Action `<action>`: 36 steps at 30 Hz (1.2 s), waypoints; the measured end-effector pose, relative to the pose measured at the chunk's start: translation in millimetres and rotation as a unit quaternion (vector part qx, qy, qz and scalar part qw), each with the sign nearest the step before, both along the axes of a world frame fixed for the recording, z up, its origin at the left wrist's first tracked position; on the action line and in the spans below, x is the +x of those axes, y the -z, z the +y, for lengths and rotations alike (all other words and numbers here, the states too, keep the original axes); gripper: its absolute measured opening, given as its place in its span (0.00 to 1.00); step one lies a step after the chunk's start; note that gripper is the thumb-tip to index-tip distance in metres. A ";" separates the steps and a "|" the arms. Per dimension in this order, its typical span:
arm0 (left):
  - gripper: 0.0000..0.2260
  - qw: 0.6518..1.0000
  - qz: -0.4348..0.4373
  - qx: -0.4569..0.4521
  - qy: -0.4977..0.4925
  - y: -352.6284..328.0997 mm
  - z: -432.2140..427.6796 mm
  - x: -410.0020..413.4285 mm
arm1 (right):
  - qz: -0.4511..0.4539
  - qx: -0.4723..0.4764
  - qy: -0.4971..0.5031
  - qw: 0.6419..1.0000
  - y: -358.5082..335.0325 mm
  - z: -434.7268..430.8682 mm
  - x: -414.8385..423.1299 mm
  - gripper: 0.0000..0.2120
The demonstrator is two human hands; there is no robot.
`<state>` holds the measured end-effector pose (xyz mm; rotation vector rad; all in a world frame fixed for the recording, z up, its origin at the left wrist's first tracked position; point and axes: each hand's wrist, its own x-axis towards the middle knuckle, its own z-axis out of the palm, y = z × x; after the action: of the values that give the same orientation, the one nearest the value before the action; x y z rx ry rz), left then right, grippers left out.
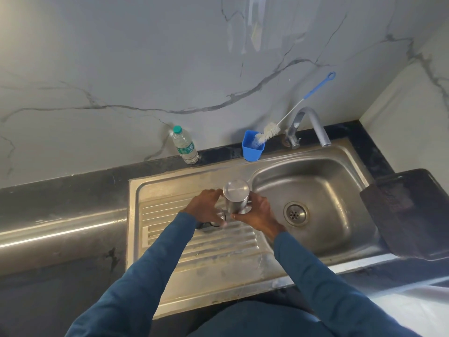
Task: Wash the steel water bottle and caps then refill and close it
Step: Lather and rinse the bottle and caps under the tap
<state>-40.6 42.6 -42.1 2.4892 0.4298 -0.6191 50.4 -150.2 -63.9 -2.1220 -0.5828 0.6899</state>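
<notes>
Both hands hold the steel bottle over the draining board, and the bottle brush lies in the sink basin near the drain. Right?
Not quite. In the head view the bottle brush is not in the basin; it stands in the blue cup on the counter beside the tap. The rest holds: the left hand and right hand hold the steel bottle over the draining board.

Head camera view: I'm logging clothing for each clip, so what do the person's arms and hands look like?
Both arms wear long, plain dark-blue sleeves reaching the wrists. The left hand and right hand are bare: no gloves, and no rings or watch visible.
</notes>
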 end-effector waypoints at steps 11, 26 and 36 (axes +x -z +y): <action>0.18 0.983 -0.031 0.180 -0.017 32.6 -25.7 -21.4 | 0.032 -0.005 -0.015 0.999 0.7 -6.3 -1.1 0.37; 0.28 0.960 -0.255 0.096 -0.068 -6.8 -122.2 -78.4 | 0.141 -0.067 -0.050 0.986 -34.5 -98.3 -11.2 0.42; 0.25 0.936 -0.344 -0.064 -0.036 -29.2 -188.1 22.0 | 0.384 0.115 0.063 0.914 -73.1 -153.8 50.9 0.20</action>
<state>-18.6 -145.5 -13.0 2.3572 0.1935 0.2621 101.3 -304.0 9.2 -1.4804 -0.0789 1.2193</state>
